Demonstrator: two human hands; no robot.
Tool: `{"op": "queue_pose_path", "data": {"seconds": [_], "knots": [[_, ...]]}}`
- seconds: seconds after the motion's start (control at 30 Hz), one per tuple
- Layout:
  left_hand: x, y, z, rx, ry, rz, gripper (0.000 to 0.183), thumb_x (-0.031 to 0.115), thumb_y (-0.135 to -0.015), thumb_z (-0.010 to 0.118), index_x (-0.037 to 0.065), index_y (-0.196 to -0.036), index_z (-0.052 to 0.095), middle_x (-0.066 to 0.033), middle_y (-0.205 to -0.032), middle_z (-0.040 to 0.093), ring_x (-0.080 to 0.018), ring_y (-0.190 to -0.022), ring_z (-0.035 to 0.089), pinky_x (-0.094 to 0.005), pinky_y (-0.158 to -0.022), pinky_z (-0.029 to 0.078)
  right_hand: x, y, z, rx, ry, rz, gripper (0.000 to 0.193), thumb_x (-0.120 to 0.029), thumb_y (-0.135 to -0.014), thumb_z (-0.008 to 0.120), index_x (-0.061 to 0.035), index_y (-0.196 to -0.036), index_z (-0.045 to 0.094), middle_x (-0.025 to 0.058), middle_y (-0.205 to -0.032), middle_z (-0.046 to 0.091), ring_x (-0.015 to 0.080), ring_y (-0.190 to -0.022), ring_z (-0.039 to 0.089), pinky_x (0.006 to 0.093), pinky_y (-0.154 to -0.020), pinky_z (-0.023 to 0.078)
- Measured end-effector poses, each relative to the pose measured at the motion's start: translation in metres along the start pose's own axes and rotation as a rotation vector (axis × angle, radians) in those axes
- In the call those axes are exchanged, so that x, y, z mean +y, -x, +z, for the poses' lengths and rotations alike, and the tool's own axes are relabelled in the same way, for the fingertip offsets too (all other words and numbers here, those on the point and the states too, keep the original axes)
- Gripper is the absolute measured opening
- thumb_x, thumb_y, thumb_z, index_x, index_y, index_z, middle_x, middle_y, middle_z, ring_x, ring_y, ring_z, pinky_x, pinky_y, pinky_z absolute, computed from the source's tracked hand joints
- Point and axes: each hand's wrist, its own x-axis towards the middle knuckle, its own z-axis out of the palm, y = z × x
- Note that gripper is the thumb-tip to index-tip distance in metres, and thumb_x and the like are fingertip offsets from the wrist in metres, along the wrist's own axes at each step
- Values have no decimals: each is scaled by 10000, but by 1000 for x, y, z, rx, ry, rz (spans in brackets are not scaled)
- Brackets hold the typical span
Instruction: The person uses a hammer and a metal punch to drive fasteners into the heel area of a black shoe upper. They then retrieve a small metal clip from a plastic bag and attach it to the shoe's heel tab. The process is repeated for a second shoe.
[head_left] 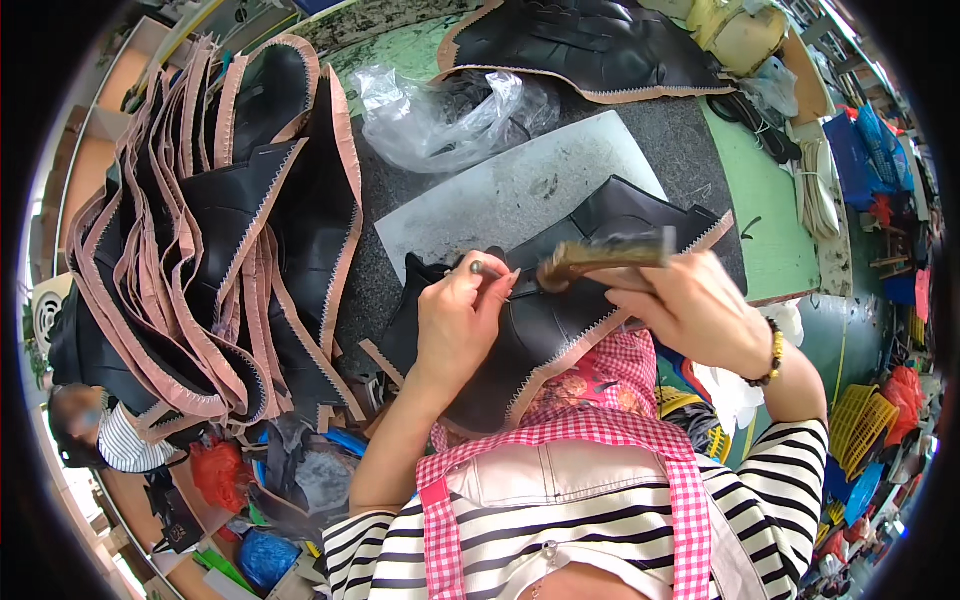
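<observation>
A black leather piece [545, 318] with a pale pink, zigzag-stitched edge lies in front of me, partly over a white board [520, 185]. My left hand [455, 320] is closed in a pinch round a thin metal punch [478, 268], whose round end shows above the fingers. Its lower tip is hard to make out against the leather. My right hand [690, 305] grips a worn brownish hammer [600, 258], held over the leather just right of the punch. The fingers partly cover the hammer's handle.
Many similar black pieces with pink edges [215, 240] are heaped on the left. Clear plastic wrap [440, 120] and another black piece [590, 50] lie beyond the board. Far right are a cord bundle [818, 185] and yellow baskets [860, 430]. A person [130, 435] is at far left.
</observation>
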Motion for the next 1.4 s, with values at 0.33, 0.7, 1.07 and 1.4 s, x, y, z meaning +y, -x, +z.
{"op": "queue_pose_path", "data": {"seconds": [0.33, 0.7, 1.07, 1.4], "knots": [[-1, 8, 1, 34, 26, -24, 85, 42, -909, 627, -31, -947, 604, -121, -795, 699, -188, -697, 710, -281, -643, 568, -5, -8, -5, -57, 34, 26, 247, -159, -884, 632, 42, -990, 534, 196, -669, 607, 380, -585, 610, 441, -513, 475], [-5, 8, 1, 73, -102, 173, 58, 21, -844, 653, 32, -884, 612, -110, -751, 664, -254, -651, 678, -331, -583, 534, -36, -9, -39, 242, -48, -132, 200, -128, -870, 651, 18, -1004, 619, 187, -769, 604, 345, -646, 597, 387, -583, 487], [14, 0, 3, 20, 203, -53, 82, 72, -963, 576, -8, -947, 579, -87, -806, 688, -133, -735, 686, -257, -666, 559, 15, 7, 9, -64, 71, 109, 283, -220, -890, 632, 7, -811, 483, 225, -593, 546, 427, -579, 575, 481, -525, 450], [6, -9, 15, -16, 175, -109, 106, 95, -928, 637, -8, -942, 614, -74, -779, 696, -112, -720, 688, -244, -648, 557, 18, 6, 11, -108, 122, 110, 277, -214, -886, 631, 19, -834, 491, 223, -578, 546, 421, -563, 579, 472, -517, 453]]}}
